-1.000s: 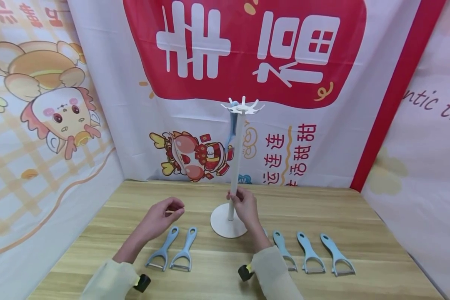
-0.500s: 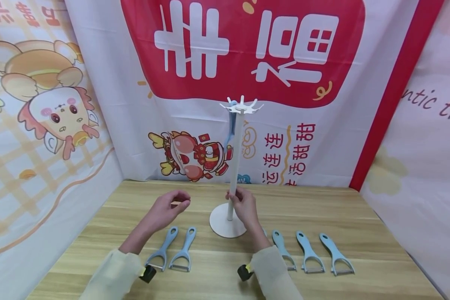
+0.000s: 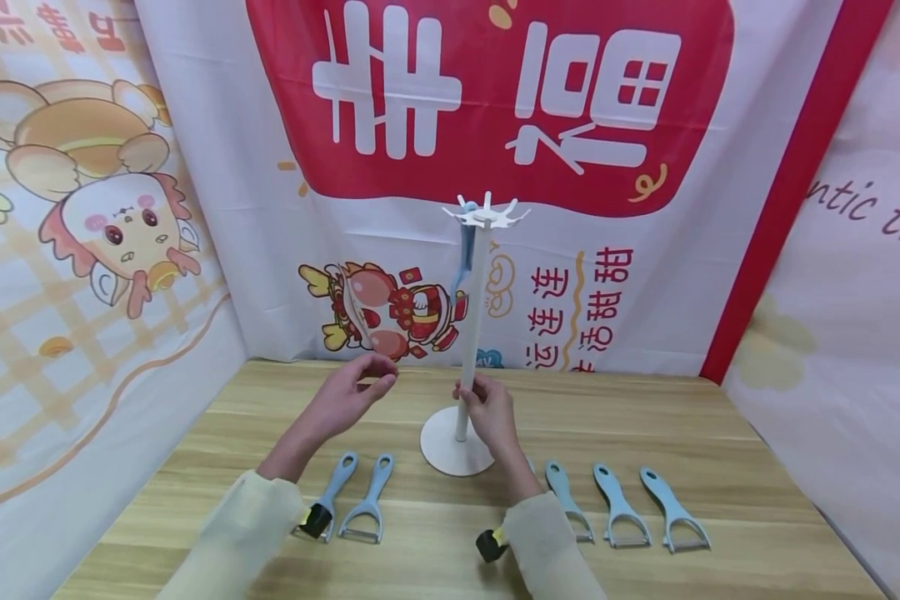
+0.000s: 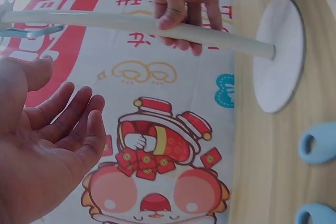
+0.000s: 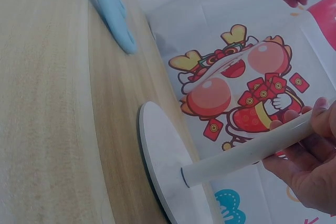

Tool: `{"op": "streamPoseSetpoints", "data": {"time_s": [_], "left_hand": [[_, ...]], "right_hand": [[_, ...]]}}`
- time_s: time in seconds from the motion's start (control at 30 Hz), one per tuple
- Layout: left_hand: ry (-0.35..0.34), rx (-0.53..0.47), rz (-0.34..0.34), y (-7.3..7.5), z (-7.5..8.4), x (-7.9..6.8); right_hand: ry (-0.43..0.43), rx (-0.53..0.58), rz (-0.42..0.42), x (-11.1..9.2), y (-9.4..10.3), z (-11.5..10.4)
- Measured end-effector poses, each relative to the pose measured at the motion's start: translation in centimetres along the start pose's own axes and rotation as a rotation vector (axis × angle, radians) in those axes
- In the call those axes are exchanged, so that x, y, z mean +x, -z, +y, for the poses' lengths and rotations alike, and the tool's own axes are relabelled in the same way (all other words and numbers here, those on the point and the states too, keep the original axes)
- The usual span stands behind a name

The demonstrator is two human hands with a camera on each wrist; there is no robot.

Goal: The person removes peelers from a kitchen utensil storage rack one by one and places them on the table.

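A white stand point(image 3: 470, 350) with a round base and a ring of hooks on top stands on the table. My right hand point(image 3: 491, 412) grips its pole low down, thumb and fingers round it in the right wrist view. From a hook on the stand's left side hangs a blue peeler point(image 3: 466, 250). My left hand point(image 3: 354, 392) is raised left of the pole, fingers loosely bent and holding nothing; in the left wrist view the palm point(image 4: 47, 150) shows empty. Below it, two light blue peelers point(image 3: 370, 500) lie on the table, one partly hidden by the wrist camera.
Several more blue peelers point(image 3: 621, 504) lie in a row right of the stand, one mostly behind the right forearm. The wooden table point(image 3: 645, 417) ends at a printed cloth backdrop point(image 3: 390, 225), with printed cloths also on the left and right.
My left hand has moved up and to the right, away from the two left peelers and nearer the pole. The right hand keeps its hold; the stand and peelers stay put.
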State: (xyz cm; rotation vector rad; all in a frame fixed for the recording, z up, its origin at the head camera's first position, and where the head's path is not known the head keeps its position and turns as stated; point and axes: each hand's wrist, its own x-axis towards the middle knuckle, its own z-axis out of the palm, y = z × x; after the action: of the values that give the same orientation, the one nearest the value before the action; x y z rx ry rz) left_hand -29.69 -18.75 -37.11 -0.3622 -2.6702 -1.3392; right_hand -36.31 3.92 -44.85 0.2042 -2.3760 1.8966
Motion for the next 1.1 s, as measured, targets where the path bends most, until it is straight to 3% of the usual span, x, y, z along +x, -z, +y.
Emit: {"op": "streamPoseSetpoints", "data": {"time_s": [0.7, 1.1], "left_hand": [[-0.188, -0.130, 0.055, -0.3, 6.0, 5.0], [-0.225, -0.215, 0.121, -0.5, 9.1, 6.9]], "right_hand": [[0.009, -0.006, -0.001, 0.1, 0.1, 0.1], [0.027, -0.013, 0.010, -0.2, 0.0, -0.1]]}}
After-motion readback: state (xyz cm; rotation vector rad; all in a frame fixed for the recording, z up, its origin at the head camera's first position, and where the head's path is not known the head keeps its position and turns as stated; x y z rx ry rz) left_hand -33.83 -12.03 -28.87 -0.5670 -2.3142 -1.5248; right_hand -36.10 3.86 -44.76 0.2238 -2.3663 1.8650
